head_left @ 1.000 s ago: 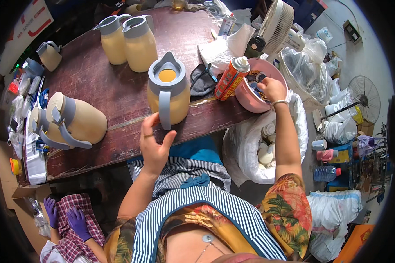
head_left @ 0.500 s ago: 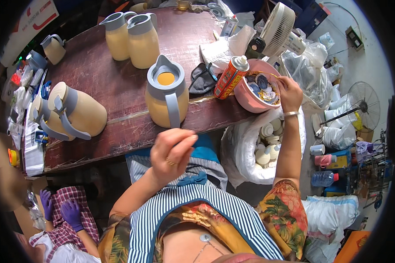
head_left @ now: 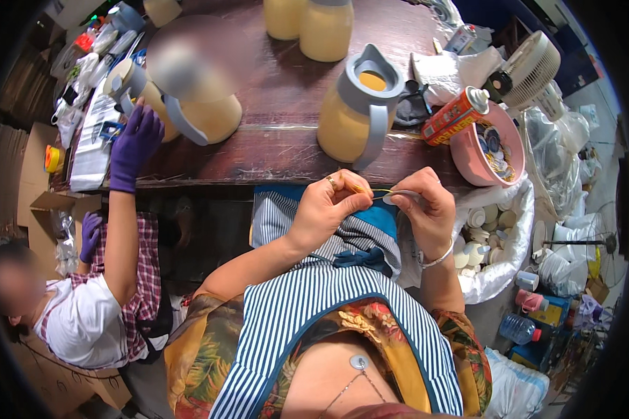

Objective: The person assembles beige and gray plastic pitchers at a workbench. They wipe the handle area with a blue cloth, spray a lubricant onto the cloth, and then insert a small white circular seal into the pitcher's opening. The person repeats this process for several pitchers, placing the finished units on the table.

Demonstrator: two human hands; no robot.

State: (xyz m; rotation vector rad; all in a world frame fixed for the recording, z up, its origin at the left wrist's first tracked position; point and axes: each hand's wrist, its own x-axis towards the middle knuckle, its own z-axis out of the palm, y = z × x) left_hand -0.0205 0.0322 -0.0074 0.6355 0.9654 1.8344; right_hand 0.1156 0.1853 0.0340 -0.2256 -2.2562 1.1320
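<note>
The dark wooden counter [head_left: 272, 150] fills the upper half of the frame, and a cream jug with a grey handle [head_left: 360, 105] stands near its lower edge, just above the hands. To the right of it a pink bowl [head_left: 472, 160] of small round parts is seen, with a red spray can [head_left: 456, 115] lying across its rim. A second later than the first view, both hands are brought together at the centre of the frame, below the counter edge: the right hand [head_left: 426, 216] is withdrawn from the bowl and the left hand [head_left: 325, 206] is raised from the lap. A thin yellow strip [head_left: 374, 190] is now pinched between the fingers [head_left: 353, 199] of both hands (a small grey piece seems to sit at its right end). Fitting work, judged from this, is begun. At the left, a co-worker's purple-gloved hand [head_left: 134, 143] is rested against another jug [head_left: 189, 105].
</note>
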